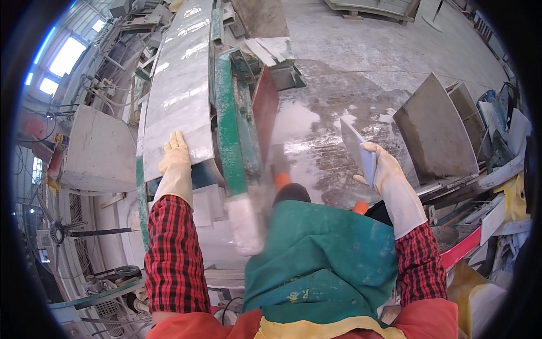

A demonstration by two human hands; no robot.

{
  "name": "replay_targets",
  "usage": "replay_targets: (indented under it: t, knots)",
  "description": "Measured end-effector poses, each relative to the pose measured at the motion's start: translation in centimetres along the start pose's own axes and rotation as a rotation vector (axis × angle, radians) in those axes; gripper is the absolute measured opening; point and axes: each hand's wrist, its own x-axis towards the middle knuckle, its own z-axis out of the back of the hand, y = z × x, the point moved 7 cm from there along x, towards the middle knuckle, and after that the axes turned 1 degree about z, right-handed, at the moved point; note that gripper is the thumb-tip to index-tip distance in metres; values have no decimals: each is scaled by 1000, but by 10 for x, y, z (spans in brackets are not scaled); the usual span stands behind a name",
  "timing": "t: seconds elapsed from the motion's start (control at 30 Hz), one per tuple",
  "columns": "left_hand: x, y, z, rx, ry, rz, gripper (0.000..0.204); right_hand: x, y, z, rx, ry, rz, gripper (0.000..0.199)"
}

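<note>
Two different holds on stone: the left hand [176, 155], fingers extended, lies flat on the near end of a pale slab [180, 107] at upper left of center, while the right hand [389, 175] grips a thin tile [361, 152] on edge at right of center, above a wet floor [333, 169]. The likeliest mishap is a dropped tile, should damp glove rubber slide on its smooth face; a corner could chip against the upright panels [437, 127] at right. Puddles could cost a boot [283, 180] its footing, and a hard push could shift the slab if it lies loose. Glossy and faintly veined, the slab mirrors light in broken white streaks. Beside it runs a green beam [228, 124], paint scuffed and powdered white, with a reddish-brown board [265, 116] leaning nearby. Cream gloves meet checked red-and-black sleeves [176, 248]; a creased green apron [327, 260] fills the lower center.
</note>
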Motion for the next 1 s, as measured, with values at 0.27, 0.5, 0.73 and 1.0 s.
replay_targets:
  t: [0.27,0.5,0.73,1.0]
  knots:
    - [-38,11,48,-534,184,3,98,1,-2,3,0,15,-11,87]
    - [-31,13,43,-553,126,12,93,-2,-2,-2,-13,41,-15,91]
    - [-38,15,52,-530,130,13,99,-3,-2,-4,-38,39,1,87]
    - [-38,15,53,-514,134,14,104,0,-3,-4,-35,61,-2,82]
